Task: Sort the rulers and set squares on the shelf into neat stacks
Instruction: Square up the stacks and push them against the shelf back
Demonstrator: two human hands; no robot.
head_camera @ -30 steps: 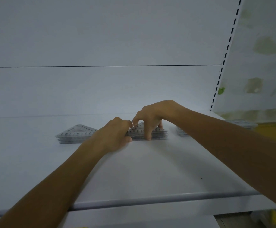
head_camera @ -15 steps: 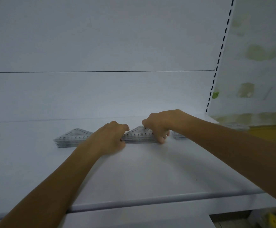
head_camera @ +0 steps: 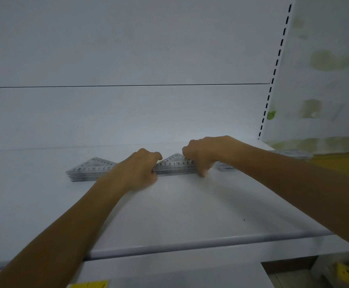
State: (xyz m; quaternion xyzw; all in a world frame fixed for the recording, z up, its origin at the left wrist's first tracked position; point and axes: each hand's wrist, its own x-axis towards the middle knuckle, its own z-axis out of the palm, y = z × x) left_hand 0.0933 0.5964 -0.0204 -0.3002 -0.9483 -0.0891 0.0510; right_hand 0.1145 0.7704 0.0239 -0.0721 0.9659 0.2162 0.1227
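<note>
Gripping the middle stack of set squares (head_camera: 175, 166) by its two ends, the left hand (head_camera: 138, 170) curls round the left corner and the right hand (head_camera: 202, 156) pinches the right corner, so the stack lies flat between them. A second stack (head_camera: 88, 170) sits just outside the left hand. A third pile (head_camera: 223, 165) lies beyond the right hand, partly hidden by the forearm. All rest on a white shelf (head_camera: 190, 204) with a rounded front rail (head_camera: 190, 245), a white back panel (head_camera: 128, 48) behind and a slotted upright (head_camera: 277, 59) past the right arm. A second ago the right hand's fingers stood close to the left hand; now the hands are wider apart.
</note>
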